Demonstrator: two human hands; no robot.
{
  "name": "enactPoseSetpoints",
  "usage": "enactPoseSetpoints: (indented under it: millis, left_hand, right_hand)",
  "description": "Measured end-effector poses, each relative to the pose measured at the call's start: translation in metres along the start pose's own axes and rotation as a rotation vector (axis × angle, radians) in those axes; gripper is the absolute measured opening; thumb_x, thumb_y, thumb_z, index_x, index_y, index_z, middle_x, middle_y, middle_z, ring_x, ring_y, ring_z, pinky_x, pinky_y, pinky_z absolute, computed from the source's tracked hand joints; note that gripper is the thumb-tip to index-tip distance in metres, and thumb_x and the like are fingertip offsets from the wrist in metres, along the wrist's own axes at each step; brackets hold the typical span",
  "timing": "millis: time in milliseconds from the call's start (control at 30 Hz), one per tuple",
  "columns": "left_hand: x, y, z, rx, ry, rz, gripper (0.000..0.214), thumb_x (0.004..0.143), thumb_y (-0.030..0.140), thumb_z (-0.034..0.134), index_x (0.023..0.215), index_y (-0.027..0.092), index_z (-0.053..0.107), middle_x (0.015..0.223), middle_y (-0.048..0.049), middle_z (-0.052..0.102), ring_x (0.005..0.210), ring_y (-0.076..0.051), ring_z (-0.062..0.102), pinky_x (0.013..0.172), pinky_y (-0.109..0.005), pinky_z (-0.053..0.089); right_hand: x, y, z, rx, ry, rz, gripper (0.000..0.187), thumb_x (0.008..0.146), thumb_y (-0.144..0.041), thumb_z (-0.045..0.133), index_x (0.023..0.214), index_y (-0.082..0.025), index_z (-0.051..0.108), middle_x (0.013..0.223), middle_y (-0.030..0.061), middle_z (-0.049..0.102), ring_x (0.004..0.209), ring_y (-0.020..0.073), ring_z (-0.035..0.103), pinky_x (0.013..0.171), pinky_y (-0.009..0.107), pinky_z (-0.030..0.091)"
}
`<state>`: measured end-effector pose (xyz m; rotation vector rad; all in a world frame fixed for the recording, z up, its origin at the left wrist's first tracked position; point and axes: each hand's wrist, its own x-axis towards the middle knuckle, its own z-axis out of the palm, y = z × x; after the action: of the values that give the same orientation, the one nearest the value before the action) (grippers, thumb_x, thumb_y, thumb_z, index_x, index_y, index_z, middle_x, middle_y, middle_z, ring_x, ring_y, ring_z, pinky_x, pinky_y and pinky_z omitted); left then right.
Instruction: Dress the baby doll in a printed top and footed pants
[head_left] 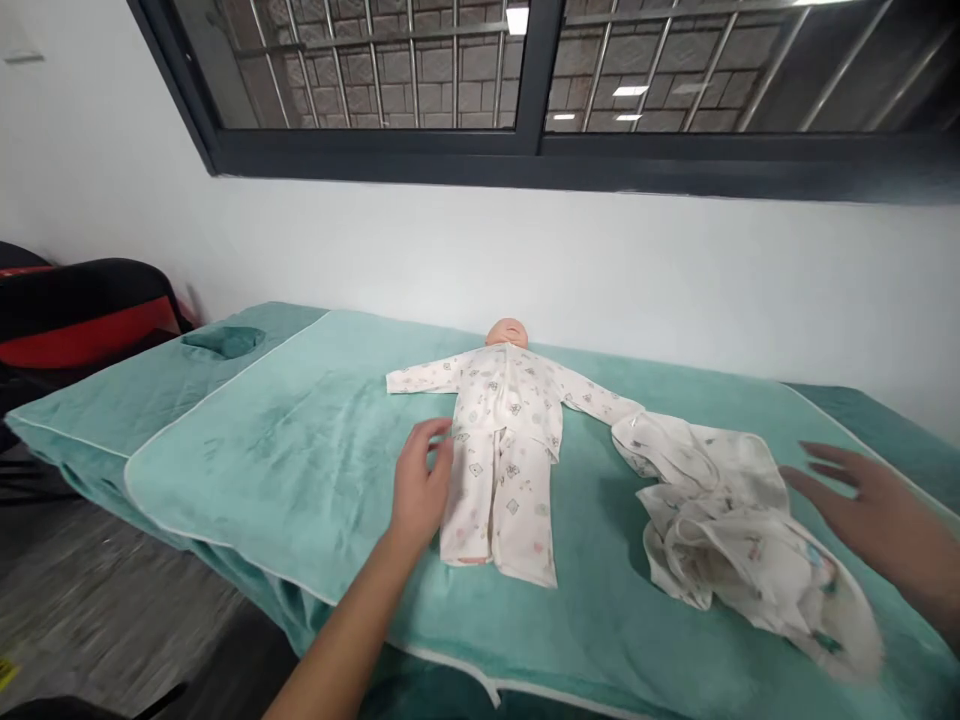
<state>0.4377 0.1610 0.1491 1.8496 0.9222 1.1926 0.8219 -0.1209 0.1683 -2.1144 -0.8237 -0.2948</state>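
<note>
A baby doll (507,333) lies on its back, dressed in a white patterned top (495,388) and matching trousers (517,500). Its sleeves stretch out to both sides, and the doll's own hands and feet are hidden. My left hand (424,478) is at the left edge of the trousers, fingers loosely curved and apart; whether it touches the cloth is hard to tell. On the right, a crumpled heap of white printed baby cloth (720,510) reaches the end of one sleeve. Beside that heap my right hand (862,505) is spread, blurred, with nothing in it.
A green plush sheet (300,470) with pale piping covers the bed. At its left end is a face hole (225,342). A black and red chair (90,310) stands at the left. Behind the bed rises a white wall (360,240) below a barred window.
</note>
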Motion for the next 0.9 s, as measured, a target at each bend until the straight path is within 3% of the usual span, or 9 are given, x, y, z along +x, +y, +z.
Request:
enactPoseSetpoints:
  millis: [33,100,167,233,367,467,567,767,900]
  left_hand:
    - [0.024,0.001,0.013,0.015,-0.023,0.027,0.027,0.093,0.028,0.051,0.115,0.024,0.066,0.121,-0.0067,0.068,0.114,-0.022,0.063,0.101,-0.037,0.051]
    - [0.074,0.004,0.042,0.034,-0.094,0.071,0.028,0.092,0.024,0.051,0.114,0.023,0.068,0.121,-0.0069,0.069,0.115,-0.022,0.063,0.102,-0.038,0.050]
    - [0.120,0.006,0.072,0.037,-0.157,0.080,0.030,0.092,0.020,0.049,0.116,0.020,0.068,0.123,-0.0081,0.070,0.117,-0.022,0.063,0.104,-0.038,0.049]
    - [0.158,0.004,0.098,0.079,-0.220,0.152,0.032,0.093,0.018,0.047,0.117,0.020,0.069,0.126,-0.0079,0.070,0.120,-0.022,0.061,0.109,-0.039,0.046]
    - [0.194,-0.015,0.126,0.184,-0.310,0.272,0.039,0.093,0.014,0.041,0.117,0.021,0.071,0.131,-0.0057,0.068,0.126,-0.022,0.058,0.114,-0.040,0.042]
    - [0.195,-0.028,0.125,0.254,-0.346,0.220,0.040,0.094,0.017,0.040,0.119,0.021,0.071,0.134,-0.0057,0.067,0.127,-0.023,0.058,0.115,-0.041,0.041]
    - [0.194,-0.030,0.121,0.269,-0.351,0.140,0.040,0.094,0.020,0.040,0.123,0.021,0.069,0.138,-0.0056,0.064,0.129,-0.024,0.056,0.115,-0.042,0.040]
    - [0.196,-0.029,0.122,0.223,-0.357,0.064,0.043,0.093,0.021,0.041,0.128,0.021,0.066,0.141,-0.0064,0.062,0.133,-0.025,0.053,0.116,-0.043,0.038]
    - [0.194,-0.033,0.124,0.172,-0.340,0.082,0.040,0.093,0.020,0.041,0.121,0.023,0.070,0.137,-0.0063,0.064,0.130,-0.025,0.055,0.114,-0.043,0.041]
  right_hand:
    - [0.003,-0.015,0.002,-0.067,-0.030,0.103,0.027,0.073,-0.050,0.072,0.096,-0.036,0.068,0.117,0.0221,0.069,0.095,0.0438,0.068,0.078,0.063,0.048]
    - [0.004,-0.059,0.019,-0.009,-0.028,0.146,0.037,0.080,-0.053,0.063,0.113,-0.038,0.064,0.129,0.0166,0.065,0.101,0.0392,0.067,0.081,0.060,0.051]
    - [0.005,-0.111,0.059,0.134,-0.133,0.076,0.043,0.079,-0.055,0.063,0.117,-0.034,0.063,0.127,0.0152,0.065,0.099,0.0374,0.068,0.077,0.057,0.054]
    - [0.014,-0.157,0.116,0.289,-0.274,-0.059,0.041,0.083,-0.052,0.061,0.117,-0.029,0.062,0.121,0.0140,0.066,0.101,0.0330,0.068,0.079,0.051,0.056]
    - [0.057,-0.207,0.237,0.372,-0.253,-0.199,0.029,0.085,-0.037,0.055,0.110,-0.024,0.063,0.116,0.0100,0.067,0.100,0.0255,0.065,0.083,0.042,0.054]
    - [0.085,-0.208,0.291,0.340,-0.244,-0.159,0.021,0.085,-0.033,0.052,0.094,-0.021,0.066,0.098,0.0078,0.068,0.087,0.0228,0.062,0.085,0.042,0.050]
    - [0.093,-0.200,0.302,0.330,-0.280,-0.138,0.018,0.085,-0.035,0.054,0.088,-0.023,0.068,0.093,0.0042,0.066,0.080,0.0199,0.059,0.082,0.039,0.047]
    - [0.092,-0.207,0.289,0.288,-0.351,-0.200,0.024,0.086,-0.043,0.059,0.095,-0.024,0.069,0.102,0.0045,0.066,0.084,0.0191,0.058,0.083,0.037,0.045]
    - [0.101,-0.218,0.286,0.209,-0.508,-0.107,0.036,0.081,-0.059,0.062,0.089,-0.024,0.067,0.099,0.0046,0.069,0.085,0.0220,0.061,0.076,0.036,0.044]
